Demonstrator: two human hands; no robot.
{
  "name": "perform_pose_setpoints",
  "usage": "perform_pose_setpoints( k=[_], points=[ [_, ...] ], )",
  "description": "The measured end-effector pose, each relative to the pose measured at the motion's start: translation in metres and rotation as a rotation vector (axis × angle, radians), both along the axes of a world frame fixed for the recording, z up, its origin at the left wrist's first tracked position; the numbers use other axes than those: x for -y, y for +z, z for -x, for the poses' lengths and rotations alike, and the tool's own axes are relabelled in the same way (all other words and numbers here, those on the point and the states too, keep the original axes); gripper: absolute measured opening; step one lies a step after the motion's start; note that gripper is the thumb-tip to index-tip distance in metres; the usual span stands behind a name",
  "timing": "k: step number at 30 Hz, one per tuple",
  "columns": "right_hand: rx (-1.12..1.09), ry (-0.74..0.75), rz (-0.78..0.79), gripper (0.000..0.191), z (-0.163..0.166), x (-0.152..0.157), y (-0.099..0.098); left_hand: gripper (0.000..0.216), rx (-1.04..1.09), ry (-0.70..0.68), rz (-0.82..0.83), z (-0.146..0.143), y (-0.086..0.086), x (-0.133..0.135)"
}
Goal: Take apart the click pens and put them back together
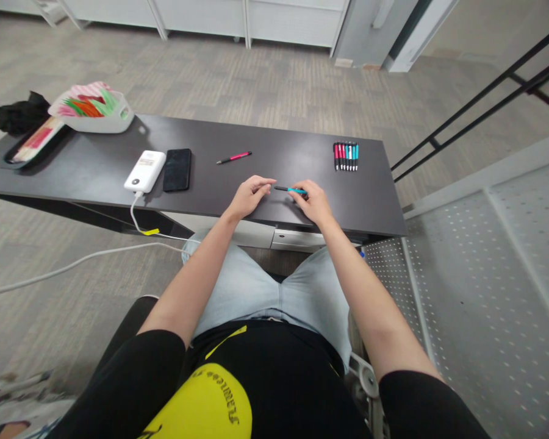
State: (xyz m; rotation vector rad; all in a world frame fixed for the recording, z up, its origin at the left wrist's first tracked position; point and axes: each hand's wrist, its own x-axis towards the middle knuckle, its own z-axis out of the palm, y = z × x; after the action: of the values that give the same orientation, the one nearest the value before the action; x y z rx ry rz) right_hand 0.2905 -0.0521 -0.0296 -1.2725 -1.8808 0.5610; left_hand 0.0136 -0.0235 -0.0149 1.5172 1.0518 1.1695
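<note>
A blue pen with a black grip (297,191) lies across the fingers of my right hand (315,202), which pinches it by its blue end. The black end points left, toward my left hand (247,196). That hand holds nothing; its fingers reach forward with the thumb apart from them, close to the pen's tip. A red pen with a black grip (234,158) lies alone on the dark table, beyond my left hand. At the right, several red and blue pens (346,157) lie side by side in a row.
On the dark table (283,146), a white power bank (145,171) with a cable stands beside a black phone (177,170). Farther left are a white basket (105,124) of colourful items, a black tray (25,160) and a black bundle (21,114). A perforated panel (485,292) borders the right.
</note>
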Motion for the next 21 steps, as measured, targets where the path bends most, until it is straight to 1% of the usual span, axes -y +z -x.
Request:
perform_pose_setpoints(
  k=[6,11,17,19,21],
  points=[
    [0.033,0.0,-0.004,0.02,0.0015,-0.0004,-0.0005,0.024,-0.016,-0.054,0.002,0.0034,0.0007,0.0012],
    [0.045,0.005,0.006,0.018,0.0013,-0.0009,-0.0014,0.033,-0.021,-0.042,0.042,0.0035,-0.0011,0.0018],
    [0.03,0.049,-0.02,0.014,-0.0019,-0.002,-0.0033,0.045,-0.035,-0.034,0.023,0.0042,-0.0034,0.0022],
    [0.042,0.042,-0.02,0.017,-0.0022,-0.0021,-0.004,0.048,-0.056,-0.041,0.028,0.0039,-0.0021,0.0033],
    [0.063,0.028,-0.011,0.026,-0.0019,-0.0021,-0.0045,0.049,-0.082,-0.05,0.035,0.0035,0.0001,0.0045]
  ],
)
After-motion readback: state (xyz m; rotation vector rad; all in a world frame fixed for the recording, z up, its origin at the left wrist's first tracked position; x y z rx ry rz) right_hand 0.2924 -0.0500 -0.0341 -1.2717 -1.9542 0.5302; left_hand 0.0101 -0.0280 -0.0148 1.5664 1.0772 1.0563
